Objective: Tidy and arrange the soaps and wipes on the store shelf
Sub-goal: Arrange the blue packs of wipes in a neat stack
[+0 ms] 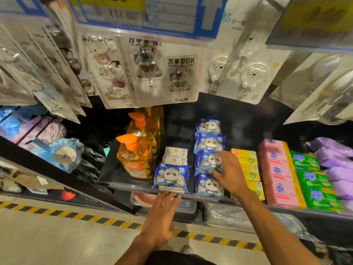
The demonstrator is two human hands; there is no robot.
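At 12 o'clock the price labels (114,12) are blurred and cut by the top edge; their print cannot be read. At 3 o'clock the purple packs (336,169) are smeared and run out of the right edge. At 4 o'clock the right hand (230,173) covers part of one panda wipe pack (207,162) and of the yellow soap boxes (248,170); its fingertips are blurred, so a grip cannot be told. At 6 o'clock the front panda pack (172,176) hides the lower part of the white boxes (175,155). Hanging cards (118,73) hide the top of the rear orange bottles (150,119).
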